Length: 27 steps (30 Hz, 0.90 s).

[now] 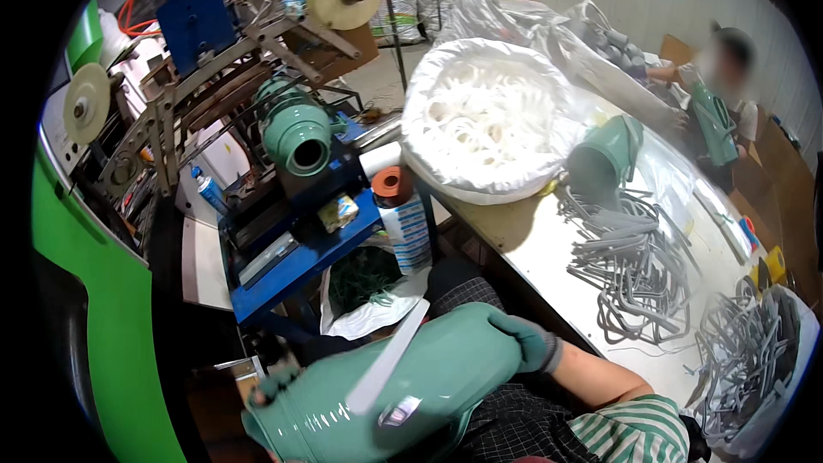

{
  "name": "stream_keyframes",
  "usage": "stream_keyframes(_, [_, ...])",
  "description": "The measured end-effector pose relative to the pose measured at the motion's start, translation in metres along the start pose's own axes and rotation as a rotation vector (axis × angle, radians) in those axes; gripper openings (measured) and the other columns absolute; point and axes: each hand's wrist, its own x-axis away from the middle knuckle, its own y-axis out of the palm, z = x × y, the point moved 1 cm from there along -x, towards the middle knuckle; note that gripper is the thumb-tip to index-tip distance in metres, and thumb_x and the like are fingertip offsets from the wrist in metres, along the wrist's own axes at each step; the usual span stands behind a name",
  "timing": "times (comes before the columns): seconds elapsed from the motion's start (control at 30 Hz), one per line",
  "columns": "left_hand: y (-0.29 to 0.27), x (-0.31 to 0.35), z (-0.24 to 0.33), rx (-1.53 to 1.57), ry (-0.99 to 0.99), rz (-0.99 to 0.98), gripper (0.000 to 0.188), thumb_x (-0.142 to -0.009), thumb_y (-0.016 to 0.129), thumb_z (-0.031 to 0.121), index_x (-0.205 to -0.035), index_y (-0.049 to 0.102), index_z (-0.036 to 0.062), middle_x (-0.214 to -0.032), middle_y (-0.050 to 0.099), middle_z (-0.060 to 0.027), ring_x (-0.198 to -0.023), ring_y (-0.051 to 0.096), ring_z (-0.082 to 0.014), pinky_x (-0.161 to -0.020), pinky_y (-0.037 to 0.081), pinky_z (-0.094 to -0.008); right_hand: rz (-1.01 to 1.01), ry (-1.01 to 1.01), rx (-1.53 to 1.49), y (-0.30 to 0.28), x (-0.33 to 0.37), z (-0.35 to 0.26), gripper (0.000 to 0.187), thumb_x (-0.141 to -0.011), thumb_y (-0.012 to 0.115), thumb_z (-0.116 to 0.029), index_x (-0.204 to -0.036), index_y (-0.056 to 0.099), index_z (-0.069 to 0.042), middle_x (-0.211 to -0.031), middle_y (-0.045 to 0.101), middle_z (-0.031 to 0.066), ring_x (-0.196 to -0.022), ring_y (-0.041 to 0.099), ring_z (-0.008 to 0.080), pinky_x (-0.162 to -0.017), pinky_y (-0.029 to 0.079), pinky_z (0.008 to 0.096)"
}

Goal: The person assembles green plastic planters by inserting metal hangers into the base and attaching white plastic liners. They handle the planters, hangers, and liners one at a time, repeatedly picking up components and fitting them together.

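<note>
A large glossy sea-green plastic jug body (446,345) lies on its side across my lap, tilted, with its ribbed neck end at the lower left. My left hand (276,387), in a dark green glove, has its fingers closed over the rim of that neck end. At the other end, my right hand (533,346), gloved in grey-green, cups the rounded base. A pale grey, flat, blade-like strip (390,362) crosses in front of the body; what holds it cannot be made out. A small shiny oval label (399,411) shows on the jug's side.
Ahead left stands a machine with another green jug body (296,133) on a blue bench (300,270). A white-lined tub (480,189) of white rings, a green jug (609,154) and bent grey handles (634,266) occupy the right-hand table. A person (729,69) handles a green jug beyond it.
</note>
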Motion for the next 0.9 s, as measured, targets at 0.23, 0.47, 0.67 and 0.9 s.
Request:
stream_keyframes(0.23, [-0.036, 0.036, -0.082, -0.387, -0.274, 0.008, 0.050, -0.112, 0.043, 0.034, -0.146, 0.052, -0.0014, -0.139, 0.062, -0.0204, -0.122, 0.064, -0.0307, -0.109, 0.050, -0.0463, 0.304, -1.073, 0.167, -0.004, 0.112, -0.090, 0.058, -0.113, 0.045, -0.040, -0.154, 0.043, 0.002, -0.149, 0.055, 0.0193, -0.130, 0.062, 0.0295, -0.109, 0.054, 0.0430])
stream_keyframes(0.47, [-0.028, 0.044, -0.105, -0.732, -0.311, -0.087, 0.040, -0.112, 0.047, 0.027, -0.133, 0.060, -0.0045, -0.119, 0.070, -0.0176, -0.107, 0.068, -0.0247, -0.097, 0.055, -0.0380, 1.095, -1.691, 0.246, -0.115, 0.158, -0.217, 0.049, -0.110, 0.053, -0.033, -0.142, 0.055, 0.004, -0.124, 0.067, 0.0143, -0.108, 0.067, 0.0246, -0.091, 0.058, 0.0397])
stream_keyframes(0.67, [-0.073, 0.050, -0.081, -1.538, -0.079, -0.382, 0.032, -0.103, 0.059, 0.015, -0.127, 0.069, -0.0022, -0.122, 0.073, -0.0178, -0.112, 0.071, -0.0287, -0.098, 0.056, -0.0417, 1.136, -1.455, 0.257, -0.273, 0.179, -0.268, 0.053, -0.110, 0.046, -0.036, -0.149, 0.048, -0.001, -0.149, 0.053, 0.0133, -0.134, 0.054, 0.0320, -0.117, 0.040, 0.0435])
stream_keyframes(0.9, [-0.062, 0.072, -0.089, -0.808, -0.329, 0.108, 0.035, -0.100, 0.069, 0.007, -0.133, 0.061, 0.0016, -0.127, 0.065, -0.0107, -0.115, 0.066, -0.0219, -0.101, 0.052, -0.0317, 0.121, -0.337, 0.418, -0.184, -0.010, -0.036, 0.046, -0.109, 0.050, -0.014, -0.152, 0.047, 0.001, -0.137, 0.063, 0.0165, -0.116, 0.063, 0.0249, -0.105, 0.050, 0.0363])
